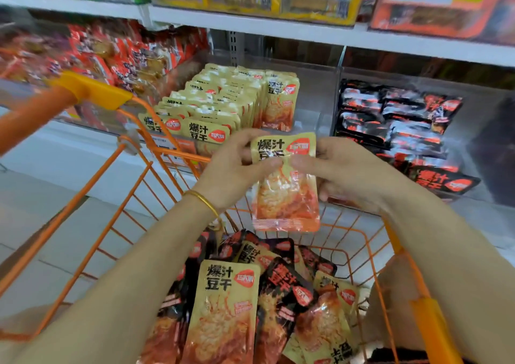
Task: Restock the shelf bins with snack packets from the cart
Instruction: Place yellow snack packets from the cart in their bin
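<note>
One view only, from the head. Holding a packet [284, 185] in both grips: left grip [231, 171] pinching its upper left edge, right grip [342, 174] curled round its upper right, thumbs nearly meeting on the front. Hanging upright over the far end of the cart [92, 90], just short of the middle bin [317, 96], touching neither.

Well under way, by the look of it, but not finished. Stocked already in the middle bin: tan rows [217, 98], standing on edge, filling its left and centre, plus one upright stack further right. Bare along its right wall, so seemingly room for the held one and more. Loosely filled to the right with black packets [395, 123], lying flat and overlapping. Heaped to the left with red packets [111, 56], too blurred to read.

Left in the cart: a pile [228, 308] of tan and black packets mixed, overlapping, too tangled to count. Plenty to shelve yet, then, in both colours. Likely next: carrying the held packet forward and standing it among the tan rows, face out like its neighbours. Cannot tell how deep the pile goes.
</note>
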`<state>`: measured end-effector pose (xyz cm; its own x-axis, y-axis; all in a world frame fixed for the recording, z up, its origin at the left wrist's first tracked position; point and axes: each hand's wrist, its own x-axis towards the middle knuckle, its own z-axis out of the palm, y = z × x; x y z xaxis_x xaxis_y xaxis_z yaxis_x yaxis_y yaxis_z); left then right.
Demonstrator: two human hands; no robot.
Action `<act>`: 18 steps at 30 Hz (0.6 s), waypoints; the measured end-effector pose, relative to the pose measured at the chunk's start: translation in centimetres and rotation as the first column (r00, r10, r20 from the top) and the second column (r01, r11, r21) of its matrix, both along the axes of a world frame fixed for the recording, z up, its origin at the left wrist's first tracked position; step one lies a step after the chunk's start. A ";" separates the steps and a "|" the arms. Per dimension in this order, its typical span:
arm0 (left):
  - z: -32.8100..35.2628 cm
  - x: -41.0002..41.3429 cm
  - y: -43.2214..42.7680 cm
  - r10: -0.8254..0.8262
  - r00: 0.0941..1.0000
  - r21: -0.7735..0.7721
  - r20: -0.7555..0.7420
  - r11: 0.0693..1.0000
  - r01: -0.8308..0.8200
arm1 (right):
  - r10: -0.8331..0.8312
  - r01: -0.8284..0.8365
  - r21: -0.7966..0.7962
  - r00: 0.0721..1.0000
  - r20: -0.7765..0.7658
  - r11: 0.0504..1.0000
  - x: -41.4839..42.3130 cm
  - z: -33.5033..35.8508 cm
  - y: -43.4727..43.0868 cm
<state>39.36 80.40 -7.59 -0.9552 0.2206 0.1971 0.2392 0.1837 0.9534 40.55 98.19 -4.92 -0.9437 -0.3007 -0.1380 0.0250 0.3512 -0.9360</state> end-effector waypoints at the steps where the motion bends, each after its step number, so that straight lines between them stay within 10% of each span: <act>1: 0.4 -0.6 -0.1 0.053 0.999 0.021 -0.003 0.998 -0.053 | 0.048 -0.048 0.012 0.999 -0.004 0.999 -0.2 0.2 -0.4; 6: 0.3 -4.0 -0.8 0.322 0.924 -0.087 -0.204 0.935 -0.345 | -0.171 0.160 -0.116 0.980 -0.100 0.980 -5.4 1.4 -2.9; 11: -4.5 -4.9 -2.3 0.000 0.824 -0.667 -0.566 0.587 -0.458 | -0.514 0.539 0.043 0.822 -0.244 0.841 -15.5 0.1 -4.2; 18: -5.5 -4.9 -2.4 -0.011 0.755 -0.634 -0.656 0.550 -0.544 | -0.644 0.657 0.307 0.749 -0.159 0.688 -19.8 -5.8 -4.4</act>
<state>34.49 78.02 -13.12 -0.7682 0.2967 0.5674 0.4312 0.8948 0.1160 20.71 93.81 -10.73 -0.8918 0.4466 -0.0720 0.3323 0.5387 -0.7742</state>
